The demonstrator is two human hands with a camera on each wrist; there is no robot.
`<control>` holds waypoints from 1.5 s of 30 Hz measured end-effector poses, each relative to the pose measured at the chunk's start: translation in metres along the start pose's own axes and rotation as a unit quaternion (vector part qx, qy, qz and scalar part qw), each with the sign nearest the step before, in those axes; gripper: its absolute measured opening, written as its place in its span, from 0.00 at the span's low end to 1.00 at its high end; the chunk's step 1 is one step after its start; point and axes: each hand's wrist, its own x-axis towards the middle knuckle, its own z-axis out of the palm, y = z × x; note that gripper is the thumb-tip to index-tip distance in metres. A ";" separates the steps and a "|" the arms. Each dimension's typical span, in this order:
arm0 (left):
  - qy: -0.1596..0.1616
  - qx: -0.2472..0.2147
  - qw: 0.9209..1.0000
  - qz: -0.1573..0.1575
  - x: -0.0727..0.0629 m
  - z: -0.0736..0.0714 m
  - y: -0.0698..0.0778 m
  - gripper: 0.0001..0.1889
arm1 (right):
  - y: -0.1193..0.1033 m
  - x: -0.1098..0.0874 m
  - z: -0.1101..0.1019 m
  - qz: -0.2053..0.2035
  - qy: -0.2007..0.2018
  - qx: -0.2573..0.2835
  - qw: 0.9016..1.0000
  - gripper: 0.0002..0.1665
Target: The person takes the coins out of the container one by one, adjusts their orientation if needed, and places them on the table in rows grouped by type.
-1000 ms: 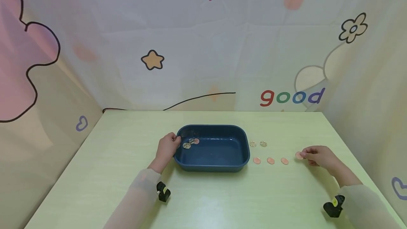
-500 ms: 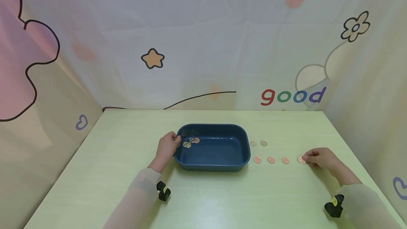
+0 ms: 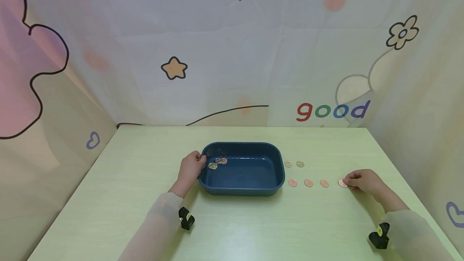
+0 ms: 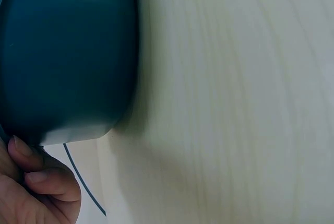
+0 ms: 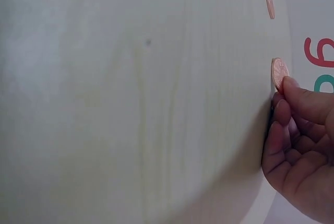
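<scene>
My left hand (image 3: 191, 169) grips the left end of a dark blue rectangular tray (image 3: 241, 191), thumb over its rim. Inside the tray's left part lie a few coins (image 3: 213, 166), silvery and copper. At the right of the table, my right hand (image 3: 366, 182) pinches a copper coin (image 3: 342, 183) between thumb and fingers, low at the table surface. The right wrist view shows that copper coin (image 5: 280, 72) tilted, its edge at the thumb tip. Left of it, three copper coins (image 3: 308, 183) lie in a row, with two silvery coins (image 3: 300, 164) behind them.
The light wooden table (image 3: 232, 228) ends at a printed cloth backdrop (image 3: 224, 51), with cloth on both sides as well. A small black camera (image 3: 186, 218) sits on the left wrist and another black camera (image 3: 379, 236) on the right.
My right hand has lowered the copper coin toward the table, into line with the copper row. The left hand and tray have stayed in place.
</scene>
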 end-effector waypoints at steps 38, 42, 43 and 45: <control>-0.001 0.000 1.000 0.002 0.001 0.001 0.001 0.15 | -0.009 0.002 -0.003 0.021 -0.020 -0.007 1.000 0.21; -0.003 -0.002 1.000 0.003 0.002 0.001 0.001 0.15 | -0.031 0.005 -0.018 0.014 -0.042 -0.002 0.999 0.28; -0.001 0.000 1.000 0.004 0.002 0.001 0.001 0.15 | -0.043 0.007 -0.021 0.001 -0.040 -0.009 0.999 0.29; 0.002 0.001 1.000 0.001 0.002 0.000 -0.001 0.15 | -0.072 0.011 -0.026 -0.032 -0.038 -0.027 0.998 0.29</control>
